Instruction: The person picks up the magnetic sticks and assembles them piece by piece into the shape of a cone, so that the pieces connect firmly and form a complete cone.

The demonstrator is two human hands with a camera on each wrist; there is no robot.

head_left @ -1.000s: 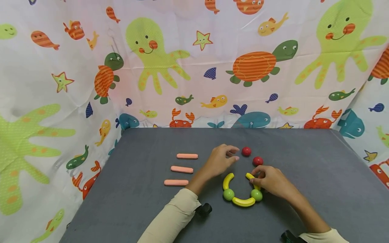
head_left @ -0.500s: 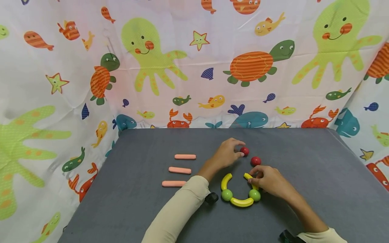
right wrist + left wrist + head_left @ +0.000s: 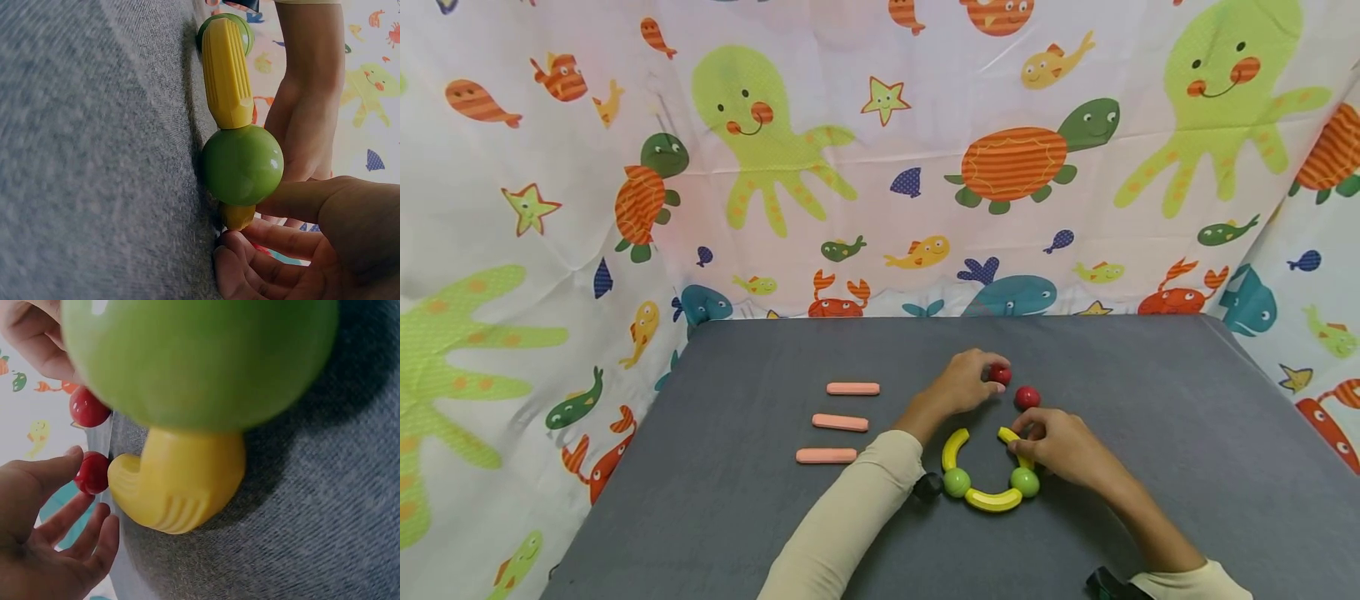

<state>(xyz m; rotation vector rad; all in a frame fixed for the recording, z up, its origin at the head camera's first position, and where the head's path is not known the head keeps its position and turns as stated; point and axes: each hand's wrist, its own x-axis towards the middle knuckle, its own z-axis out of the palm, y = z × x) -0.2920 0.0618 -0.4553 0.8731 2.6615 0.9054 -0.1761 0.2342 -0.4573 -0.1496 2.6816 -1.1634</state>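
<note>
In the head view, my left hand [image 3: 958, 385] holds a red ball [image 3: 999, 374] between thumb and fingers, near the back of the table. A second red ball [image 3: 1027, 397] lies just beyond the fingers of my right hand [image 3: 1069, 447]. That right hand pinches a yellow toy banana [image 3: 1006, 435], partly hidden by its fingers. Two more toy bananas, one on the left [image 3: 953, 450] and one at the front [image 3: 993, 500], form a U with it. Green balls sit at the U's corners, one left [image 3: 957, 482] and one right [image 3: 1025, 482].
Three pink stick-shaped pieces, the back one [image 3: 853, 388], the middle one [image 3: 840, 422] and the front one [image 3: 826, 456], lie in a column left of my left forearm. Grey cloth [image 3: 700, 517] covers the table. A sea-animal curtain [image 3: 880, 167] hangs behind.
My left hand has moved right to the farther red ball, and its thumb and fingers now close around it. The right hand stays at its banana. The view has shifted slightly.
</note>
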